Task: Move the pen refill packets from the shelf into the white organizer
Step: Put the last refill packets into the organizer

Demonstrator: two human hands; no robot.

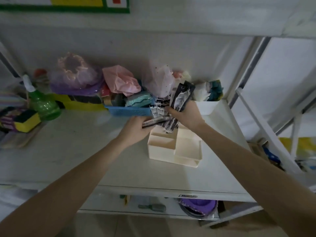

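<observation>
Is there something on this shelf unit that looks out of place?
Yes. One dark refill packet lies alone on the front edge of the shelf, apart from the packets in the hands and the white organizer. It might fall off.

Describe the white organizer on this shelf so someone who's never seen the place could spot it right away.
On the wide white shelf, look toward the right end, just in front of the blue basket. The white organizer is the low cream-white box under the left hand and right hand. Unlike the white bin behind it, it is split into several open compartments.
</observation>
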